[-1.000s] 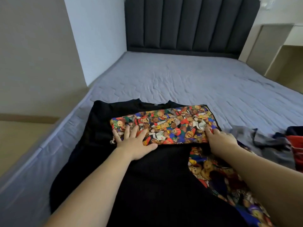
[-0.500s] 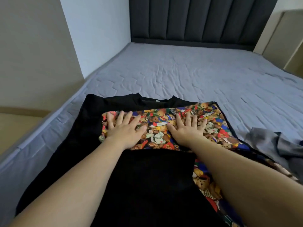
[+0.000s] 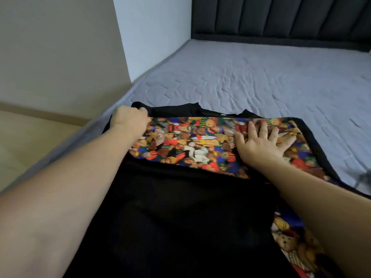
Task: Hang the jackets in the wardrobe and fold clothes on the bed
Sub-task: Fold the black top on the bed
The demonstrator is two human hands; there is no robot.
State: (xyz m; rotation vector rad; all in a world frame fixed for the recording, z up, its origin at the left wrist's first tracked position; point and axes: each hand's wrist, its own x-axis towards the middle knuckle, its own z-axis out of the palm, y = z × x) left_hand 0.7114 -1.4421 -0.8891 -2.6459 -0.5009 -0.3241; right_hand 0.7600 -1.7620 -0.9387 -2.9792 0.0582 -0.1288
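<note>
Left hand (image 3: pixel 130 121) at about ten o'clock in the view, fingers curled over and gripping the far left corner of the black shirt (image 3: pixel 180 213), right where the teddy-bear print (image 3: pixel 192 145) begins. Right hand (image 3: pixel 261 143) at about two o'clock, fingers spread wide and pressed flat on the print, palm down, thumb pointing toward the left hand. Both bare forearms reaching in from six o'clock, one on each side of the shirt.

Print folded across the shirt as a band from nine to three o'clock, bright bears in red, blue, yellow and green; more of the same print showing at five o'clock beneath the right forearm. Black neckline visible just beyond the band at twelve o'clock.

Shirt spread flat on the near left part of the bed (image 3: pixel 261 81), grey quilted cover wrinkled beyond it. Dark padded headboard (image 3: pixel 281 19) at one o'clock along the far end. White wall (image 3: pixel 152 33) at eleven o'clock, beige panel (image 3: pixel 60 47) at ten, pale floor (image 3: pixel 30 141) at nine below the bed edge. Sliver of grey cloth (image 3: pixel 363 177) at the three o'clock edge.
</note>
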